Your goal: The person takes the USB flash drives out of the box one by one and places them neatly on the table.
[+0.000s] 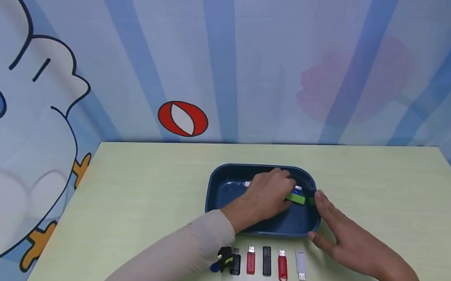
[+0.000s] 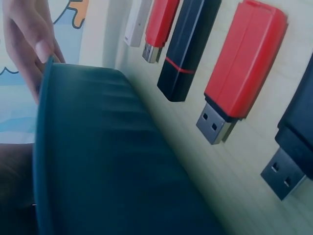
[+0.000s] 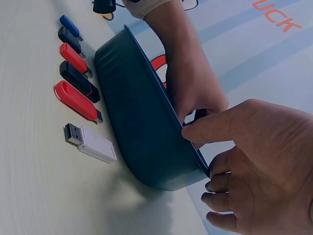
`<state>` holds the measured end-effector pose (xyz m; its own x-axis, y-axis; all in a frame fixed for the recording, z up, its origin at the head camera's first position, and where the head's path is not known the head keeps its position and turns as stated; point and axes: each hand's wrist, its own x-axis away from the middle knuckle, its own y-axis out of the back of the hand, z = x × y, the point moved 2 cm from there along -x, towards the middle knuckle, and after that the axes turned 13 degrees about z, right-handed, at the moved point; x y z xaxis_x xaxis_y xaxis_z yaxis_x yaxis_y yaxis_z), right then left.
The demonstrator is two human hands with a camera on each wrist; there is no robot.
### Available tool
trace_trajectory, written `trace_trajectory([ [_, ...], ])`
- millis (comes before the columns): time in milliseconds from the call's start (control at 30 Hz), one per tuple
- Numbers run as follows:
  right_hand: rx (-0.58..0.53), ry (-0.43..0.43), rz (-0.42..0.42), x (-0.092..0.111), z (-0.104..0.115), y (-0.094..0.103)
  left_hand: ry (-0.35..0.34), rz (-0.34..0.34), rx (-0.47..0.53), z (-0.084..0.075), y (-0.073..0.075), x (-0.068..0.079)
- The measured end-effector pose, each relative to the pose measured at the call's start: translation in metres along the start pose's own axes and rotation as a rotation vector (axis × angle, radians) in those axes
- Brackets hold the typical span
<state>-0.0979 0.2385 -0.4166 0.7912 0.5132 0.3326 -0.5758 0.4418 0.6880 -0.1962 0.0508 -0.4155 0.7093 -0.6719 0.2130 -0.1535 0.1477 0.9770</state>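
Observation:
My left hand (image 1: 270,193) reaches into the dark blue tray (image 1: 215,207), palm down with bent fingers. A green USB stick (image 1: 296,198) lies between its thumb and fingertips, its far end showing to the right. Part of the hand is hidden behind the tray wall (image 3: 142,127) in the right wrist view. My right hand (image 1: 353,237) rests against the tray's right end, long fingers extended and thumb near the front corner. Other USB sticks show inside the tray, among them one with a blue part (image 1: 297,188).
A row of USB sticks lies before the tray: a red one (image 1: 250,261), a black one (image 1: 266,261), a red looped one (image 1: 283,266) and a white one (image 1: 300,266). More dark and blue ones (image 3: 71,25) sit at the left end. A printed backdrop (image 1: 262,68) stands behind the table.

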Motion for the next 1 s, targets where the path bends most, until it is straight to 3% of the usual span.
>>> trace_trajectory([
  [400, -0.002, 0.005, -0.001, 0.001, 0.000, 0.000, 0.009, 0.018, -0.006, -0.001, -0.008, -0.015],
  [1000, -0.003, -0.010, 0.004, 0.001, 0.001, -0.002, 0.029, 0.003, 0.017, -0.001, -0.015, -0.015],
])
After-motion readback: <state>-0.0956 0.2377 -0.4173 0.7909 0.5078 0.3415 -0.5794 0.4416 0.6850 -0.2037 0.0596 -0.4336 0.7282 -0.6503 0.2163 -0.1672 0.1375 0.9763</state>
